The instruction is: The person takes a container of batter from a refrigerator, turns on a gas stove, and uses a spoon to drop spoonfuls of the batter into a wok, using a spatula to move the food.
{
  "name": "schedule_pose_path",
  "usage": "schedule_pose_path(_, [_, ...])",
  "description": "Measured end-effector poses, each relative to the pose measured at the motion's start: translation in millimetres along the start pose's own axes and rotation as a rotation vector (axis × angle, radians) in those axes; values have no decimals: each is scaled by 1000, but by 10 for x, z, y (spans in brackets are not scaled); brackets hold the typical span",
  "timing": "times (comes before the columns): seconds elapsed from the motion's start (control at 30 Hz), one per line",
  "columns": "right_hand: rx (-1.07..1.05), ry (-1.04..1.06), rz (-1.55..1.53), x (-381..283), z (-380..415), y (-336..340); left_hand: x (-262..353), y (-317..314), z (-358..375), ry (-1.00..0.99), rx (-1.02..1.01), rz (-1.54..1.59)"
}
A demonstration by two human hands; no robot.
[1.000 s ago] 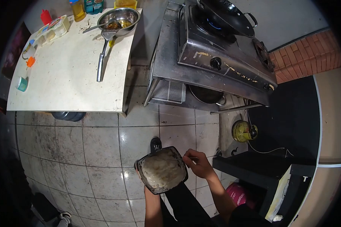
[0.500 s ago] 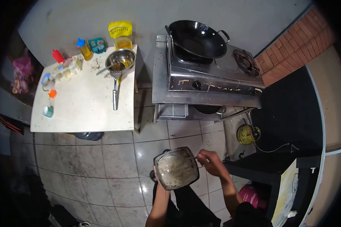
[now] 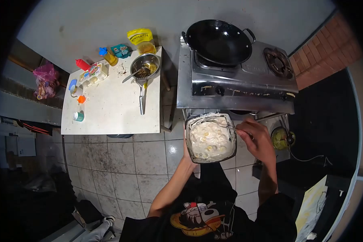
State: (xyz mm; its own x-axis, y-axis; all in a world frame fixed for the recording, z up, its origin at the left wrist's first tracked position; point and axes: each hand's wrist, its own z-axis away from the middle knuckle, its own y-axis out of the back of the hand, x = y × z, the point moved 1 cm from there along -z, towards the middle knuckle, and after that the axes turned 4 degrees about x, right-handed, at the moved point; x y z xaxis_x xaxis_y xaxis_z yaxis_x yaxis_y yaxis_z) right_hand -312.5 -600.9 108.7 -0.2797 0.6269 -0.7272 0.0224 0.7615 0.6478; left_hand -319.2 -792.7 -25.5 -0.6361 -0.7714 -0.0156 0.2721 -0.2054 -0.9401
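Note:
A squarish dark-rimmed glass bowl (image 3: 211, 159) is held in front of me, full of thick off-white batter (image 3: 209, 139) with pale yellow lumps. My left hand (image 3: 188, 151) grips the bowl from its left side and underneath, most of its fingers hidden by it. With closed fingers, my right hand (image 3: 256, 139) holds the thin handle of a metal spoon (image 3: 229, 127) over the bowl's right rim. The spoon's far end reaches into the batter.
Ahead, a black wok (image 3: 220, 42) sits on a steel gas stove (image 3: 242, 86). On the white table (image 3: 109, 117) at left are a metal bowl (image 3: 155, 60), a spatula (image 3: 141, 101), an egg carton (image 3: 94, 74), bottles and a yellow pouch (image 3: 141, 37). A dark counter (image 3: 318, 121) flanks the right.
The bowl has moved forward and right, close to the stove's front edge, with both hands still on bowl and spoon. My view has shifted, and my shirt front now shows.

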Motion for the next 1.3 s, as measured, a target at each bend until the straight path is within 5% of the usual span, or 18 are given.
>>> schedule_pose_path(0.17, [-37,61,-22,380,-596,280,117,-360,-507,-131,164,-137])
schedule_pose_path(0.37, [-85,42,-193,674,-1171,633,222,-333,-903,-314,106,-272])
schedule_pose_path(0.63, [-59,65,-267,955,-1335,441,483,-721,-1172,-495,237,-385])
schedule_pose_path(0.67, [-42,-91,-374,978,-1311,401,494,-798,-1175,-559,210,-477])
schedule_pose_path(0.7, [-22,-250,-480,1003,-1302,363,505,-799,-1213,-558,211,-478])
schedule_pose_path(0.9, [118,-454,-677,1035,-1325,132,536,-658,-1330,-492,233,-422])
schedule_pose_path(1.3, [86,-519,-855,1143,-1512,-118,604,-518,-1323,-424,158,-376])
